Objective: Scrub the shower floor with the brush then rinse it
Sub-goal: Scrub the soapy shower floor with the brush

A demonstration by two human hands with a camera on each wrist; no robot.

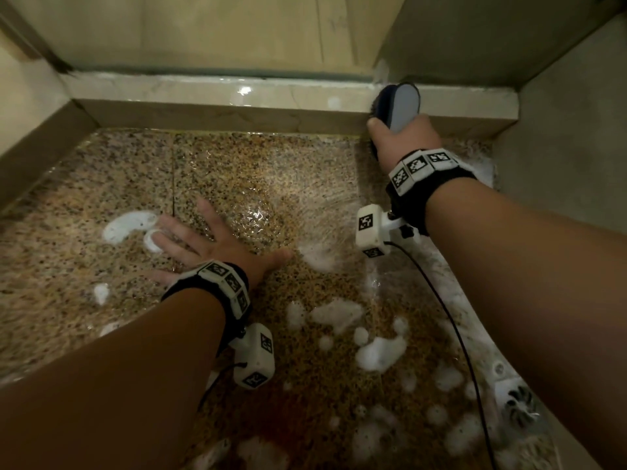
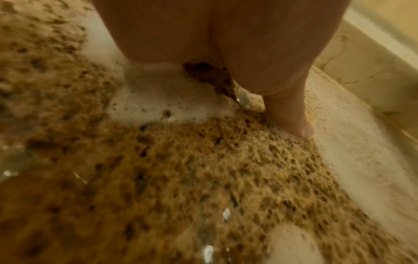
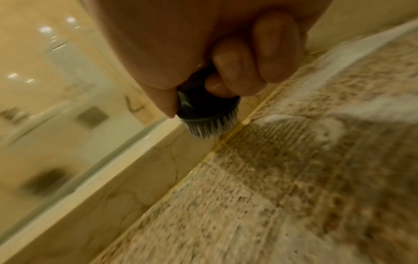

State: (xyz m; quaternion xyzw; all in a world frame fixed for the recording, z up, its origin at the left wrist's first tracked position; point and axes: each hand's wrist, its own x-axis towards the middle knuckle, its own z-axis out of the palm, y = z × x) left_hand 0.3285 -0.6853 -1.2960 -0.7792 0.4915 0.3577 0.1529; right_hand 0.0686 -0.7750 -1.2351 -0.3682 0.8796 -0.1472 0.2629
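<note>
Two hands work: your left hand (image 1: pixel 203 239) spreads flat on the shower floor (image 1: pixel 254 184); your right hand (image 1: pixel 403 137) grips the brush (image 1: pixel 400 103) at one o'clock—keep bristles down, overlapping strokes.

Bare forearms — black wristbands (image 1: pixel 412 191) carrying white marker-printed camera blocks (image 1: pixel 369 230), black cables (image 1: pixel 451 320).

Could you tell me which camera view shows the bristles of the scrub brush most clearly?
The right wrist view: the brush points its pale bristles toward the curb beside the floor seam, below the right hand. The head view shows mainly the brush's dark body and grey back. The left wrist view shows no brush.
</note>
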